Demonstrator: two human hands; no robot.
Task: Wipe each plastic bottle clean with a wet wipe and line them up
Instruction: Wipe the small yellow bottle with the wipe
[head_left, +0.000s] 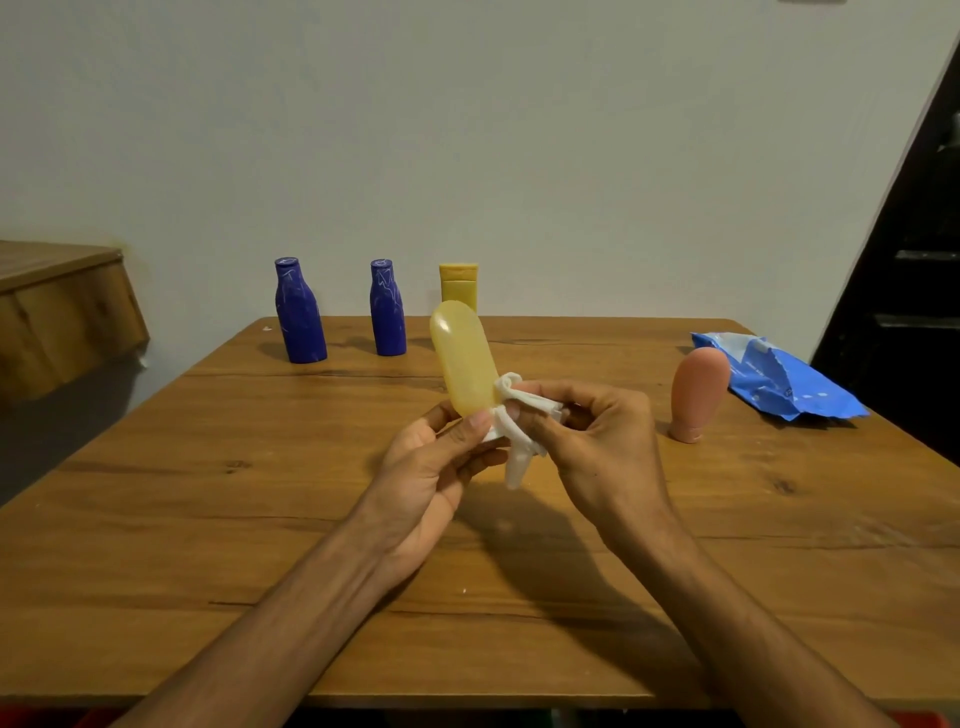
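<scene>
My left hand (431, 467) grips the white cap end of a pale yellow bottle (464, 358), held above the wooden table (208, 499) with its rounded end tilted up and away. My right hand (587, 431) pinches a crumpled white wet wipe (517, 447) against the bottle's lower side. Two blue bottles (300, 312) (387, 309) and a yellow tube (458, 283) stand in a row along the far edge. A pink bottle (698, 392) stands cap-down at the right.
A crumpled blue wet-wipe pack (774, 376) lies near the right edge behind the pink bottle. A wooden shelf (57, 306) juts out at the left. A dark door frame (914, 260) is at the far right.
</scene>
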